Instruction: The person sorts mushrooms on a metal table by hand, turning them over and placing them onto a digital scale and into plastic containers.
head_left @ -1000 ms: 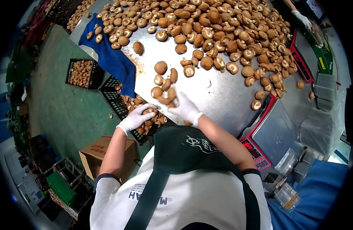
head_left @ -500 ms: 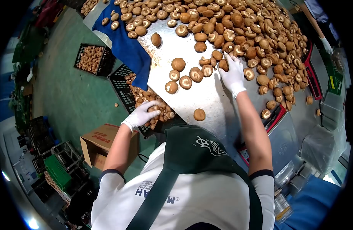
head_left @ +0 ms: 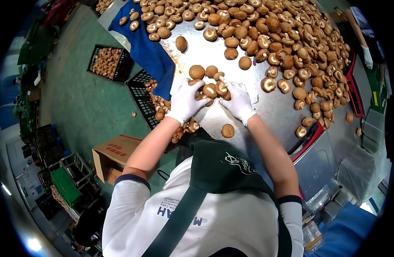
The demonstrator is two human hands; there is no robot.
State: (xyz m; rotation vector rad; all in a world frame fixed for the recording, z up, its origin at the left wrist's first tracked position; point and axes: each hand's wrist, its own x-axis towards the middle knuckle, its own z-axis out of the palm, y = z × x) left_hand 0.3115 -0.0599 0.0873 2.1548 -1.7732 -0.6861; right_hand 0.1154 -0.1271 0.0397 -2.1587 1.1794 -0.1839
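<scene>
- At the near end of the metal table (head_left: 270, 112), cupping a cluster of mushrooms (head_left: 210, 90) between left hand (head_left: 185, 102) and right hand (head_left: 238, 102), both in white gloves.
- On the cluster's left side, left fingers curved in, thumb set apart from them — clamped on mushrooms in the gap.
- On its right side, right thumb and fingers likewise parted, closed against mushrooms and facing the other hand.
- Just beyond the left fingertips, resting on bare metal: a broad brown cap (head_left: 197, 72).
- Nearer the green apron (head_left: 229, 165), lying apart: a single mushroom (head_left: 228, 130).
- Farther across the table, spread thickly: a big heap of mushrooms (head_left: 287, 47), caps and pale undersides both showing.
- Over the left edge, draped: a blue cloth (head_left: 158, 64).
- Below that edge, partly behind the left forearm: a black crate (head_left: 141, 90) with mushrooms inside.
- At right, beside the right forearm: a scale (head_left: 314, 160) — red-edged, grey-topped.
</scene>
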